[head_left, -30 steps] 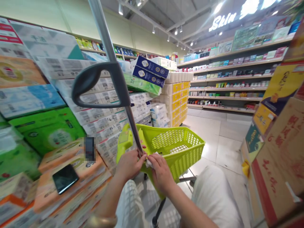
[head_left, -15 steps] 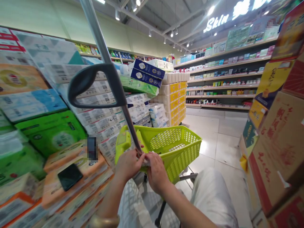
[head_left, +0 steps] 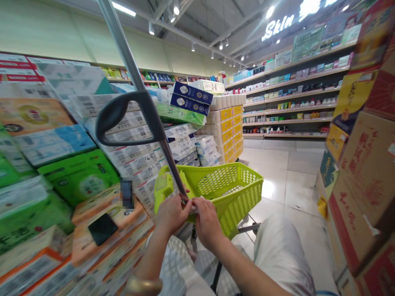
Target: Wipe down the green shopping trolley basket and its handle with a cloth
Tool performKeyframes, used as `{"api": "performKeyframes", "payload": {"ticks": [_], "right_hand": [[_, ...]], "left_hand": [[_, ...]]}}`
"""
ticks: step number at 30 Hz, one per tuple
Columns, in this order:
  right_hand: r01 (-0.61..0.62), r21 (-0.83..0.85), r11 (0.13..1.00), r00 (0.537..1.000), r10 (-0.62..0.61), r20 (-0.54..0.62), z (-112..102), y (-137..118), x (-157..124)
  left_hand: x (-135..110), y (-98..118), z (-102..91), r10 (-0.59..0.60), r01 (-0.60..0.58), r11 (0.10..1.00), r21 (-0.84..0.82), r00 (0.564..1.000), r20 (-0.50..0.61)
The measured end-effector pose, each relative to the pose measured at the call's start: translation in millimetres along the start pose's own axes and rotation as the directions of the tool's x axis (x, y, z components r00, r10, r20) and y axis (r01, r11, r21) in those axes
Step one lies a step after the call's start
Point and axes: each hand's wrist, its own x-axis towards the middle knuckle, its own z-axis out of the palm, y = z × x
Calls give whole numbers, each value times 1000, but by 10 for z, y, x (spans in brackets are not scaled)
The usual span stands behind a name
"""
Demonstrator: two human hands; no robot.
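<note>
My left hand (head_left: 170,213) and my right hand (head_left: 207,222) meet at the near rim of a lime-green shopping basket (head_left: 234,193) on a wheeled frame. Both hands are closed, fingers pinched together around something small and white that is mostly hidden between them. A grey metal pole with a dark loop handle (head_left: 123,119) rises from the basket's near edge, right at my left fingertips. The part of the basket's inside that shows holds nothing.
Stacked tissue and paper packs (head_left: 61,172) fill the left side, with a black phone (head_left: 102,228) lying on an orange pack. Cardboard boxes (head_left: 361,176) stand close on the right. Shelves (head_left: 293,102) line the back wall beyond a tiled aisle (head_left: 290,181).
The view has shifted slightly right and up. Both hands stay pinched at the basket's near rim, and the white thing between them shows less now.
</note>
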Motion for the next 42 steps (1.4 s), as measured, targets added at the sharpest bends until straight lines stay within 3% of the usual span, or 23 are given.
{"api": "performKeyframes", "payload": {"ticks": [3,9,11,16,18,21,23,29,32,36,38,42], "right_hand": [[22,10,1000,999,-22,30,-23,-2,20],[-269,-91,959,956,255,-146,-145,310,48],[-226,-71,972,971,218,-102,-122,245,34],[31,38,999,997,-34,70,-84,12,11],[-19,7,1000,997,18,76,-133,61,29],[-202,-102,974,979,205,15,-213,207,62],[-243,-134,961,969,245,0,-222,234,68],[-39,9,999,989,38,142,-139,6,45],[-94,-41,995,982,99,161,-195,72,73],[-253,-206,945,961,269,56,-265,216,115],[-229,-195,954,967,246,67,-241,176,117],[-70,-54,996,984,78,163,-152,-18,109]], "left_hand": [[-47,8,-30,-9,9,1000,-10,1000,12],[-111,-4,-44,-18,18,1000,3,1000,2],[-125,-2,-43,-10,10,1000,1,1000,-8],[-155,21,-57,-14,14,1000,20,1000,-18],[-160,25,-56,-18,18,1000,21,1000,-9],[-154,20,-37,-35,35,999,19,999,2],[-147,16,-21,-44,45,999,24,999,-5],[-144,21,-10,-43,44,998,49,999,-30],[-145,13,-3,-37,38,998,42,999,-33],[-140,-3,22,-19,20,999,37,999,-39],[-141,-4,29,-13,15,999,38,999,-49],[-152,7,22,-3,7,998,65,998,-63]]}}
